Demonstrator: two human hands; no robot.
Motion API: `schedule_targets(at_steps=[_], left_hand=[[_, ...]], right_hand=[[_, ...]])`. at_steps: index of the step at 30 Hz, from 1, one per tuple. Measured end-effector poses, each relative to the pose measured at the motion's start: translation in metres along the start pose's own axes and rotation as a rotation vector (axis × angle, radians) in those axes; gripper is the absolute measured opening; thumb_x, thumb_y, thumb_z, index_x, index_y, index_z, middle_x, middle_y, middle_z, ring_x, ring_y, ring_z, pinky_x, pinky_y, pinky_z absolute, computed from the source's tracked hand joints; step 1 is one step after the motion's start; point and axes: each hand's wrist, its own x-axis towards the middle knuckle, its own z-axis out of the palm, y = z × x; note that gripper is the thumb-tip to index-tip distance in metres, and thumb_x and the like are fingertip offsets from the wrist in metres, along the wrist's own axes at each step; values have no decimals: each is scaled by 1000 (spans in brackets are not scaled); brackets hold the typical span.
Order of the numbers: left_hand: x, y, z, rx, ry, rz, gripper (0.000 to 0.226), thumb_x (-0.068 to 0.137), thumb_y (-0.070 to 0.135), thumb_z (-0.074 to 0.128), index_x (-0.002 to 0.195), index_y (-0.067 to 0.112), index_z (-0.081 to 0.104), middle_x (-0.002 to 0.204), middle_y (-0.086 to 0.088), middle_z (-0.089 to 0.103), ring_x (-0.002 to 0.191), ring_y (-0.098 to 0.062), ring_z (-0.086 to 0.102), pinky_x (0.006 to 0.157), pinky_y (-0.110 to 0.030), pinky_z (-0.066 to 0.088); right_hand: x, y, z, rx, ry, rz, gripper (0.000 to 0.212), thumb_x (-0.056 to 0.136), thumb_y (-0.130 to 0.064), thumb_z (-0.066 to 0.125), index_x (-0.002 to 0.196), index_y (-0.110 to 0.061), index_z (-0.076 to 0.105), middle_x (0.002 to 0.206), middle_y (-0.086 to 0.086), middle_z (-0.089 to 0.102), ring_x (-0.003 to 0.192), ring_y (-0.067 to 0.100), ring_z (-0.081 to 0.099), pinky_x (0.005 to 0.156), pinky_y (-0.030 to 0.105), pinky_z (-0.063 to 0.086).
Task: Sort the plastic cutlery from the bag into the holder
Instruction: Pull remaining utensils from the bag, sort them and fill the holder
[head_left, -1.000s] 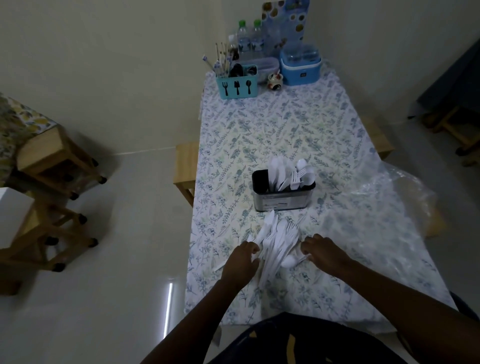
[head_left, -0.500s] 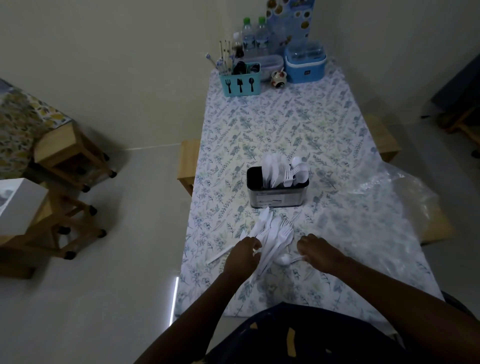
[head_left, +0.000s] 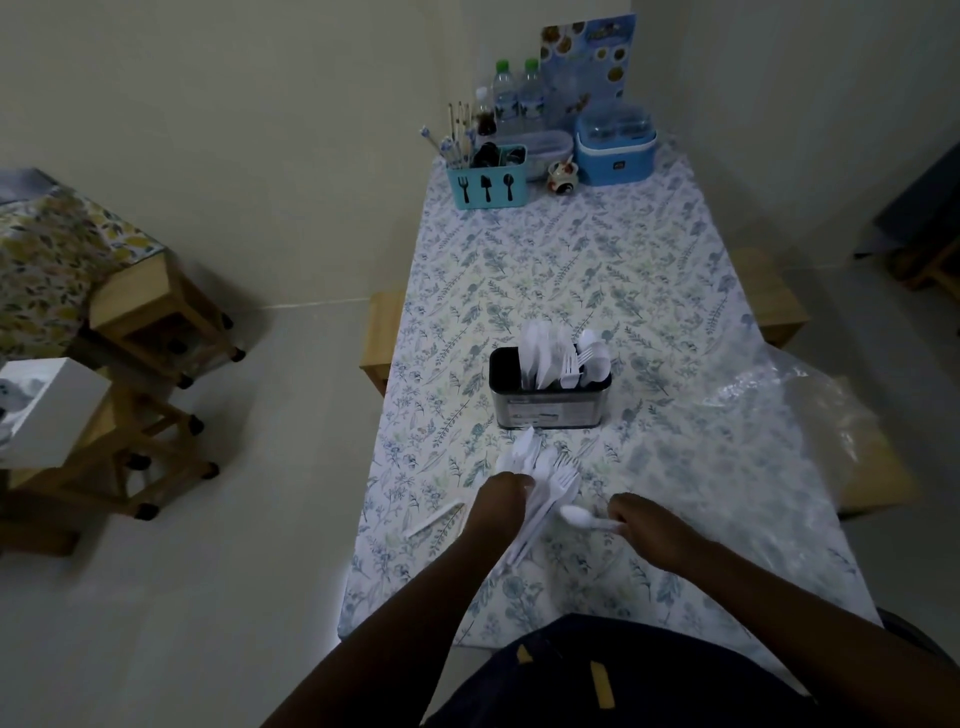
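Tabletop (head_left: 597, 260) under a leaf-print cloth. At centre stands the black holder (head_left: 549, 397); just in front of it, a pile of white cutlery (head_left: 540, 470); left of the pile, one loose piece (head_left: 434, 518). Right of the holder, a clear plastic bag (head_left: 779, 415). Far behind it, a blue caddy (head_left: 488, 184), water bottles (head_left: 517, 98) and a blue container (head_left: 613, 150).

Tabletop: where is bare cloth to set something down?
Free: between the black holder and the teal caddy; also left of the holder. Crowded: cutlery pile by both hands, the plastic bag at right, the far end.
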Motion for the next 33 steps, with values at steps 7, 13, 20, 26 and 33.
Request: schedule_targets(at_steps=[7, 13, 20, 26, 33], left_hand=[[0, 5, 7, 17, -55, -66, 26, 94, 25, 45, 89, 13, 68, 82, -5, 70, 74, -21, 64, 61, -24, 42], [3, 7, 12, -28, -38, -113, 25, 91, 37, 51, 93, 14, 62, 91, -9, 69, 86, -26, 66, 72, -34, 53], [7, 9, 13, -43, -30, -130, 13, 93, 26, 58, 86, 14, 58, 84, -7, 64, 80, -24, 62, 72, -33, 53], [10, 11, 15, -102, -14, -130, 16, 92, 20, 58, 105, 11, 59, 96, -6, 65, 89, -21, 62, 74, -27, 47], [14, 9, 24, -145, 10, -106, 25, 95, 5, 42, 94, 5, 66, 92, -11, 69, 85, -24, 64, 70, -29, 47]], right_hand=[[-6, -5, -6, 337, 94, 287, 17, 92, 1, 44, 103, -11, 43, 95, 10, 60, 73, 7, 56, 67, 28, 45], [-2, -15, -1, 438, 191, 336, 11, 97, -6, 44, 105, -13, 43, 91, 12, 61, 71, 23, 58, 69, 40, 52], [-1, -20, -1, 450, 211, 383, 8, 98, -8, 44, 102, -14, 41, 94, 12, 61, 75, 26, 59, 68, 40, 51], [0, -19, 3, 473, 209, 424, 8, 97, -8, 44, 105, -8, 45, 96, 15, 63, 79, 31, 62, 68, 39, 51], [-1, -24, 6, 507, 194, 460, 5, 98, -10, 44, 103, -11, 45, 93, 13, 63, 81, 34, 63, 68, 43, 53]])
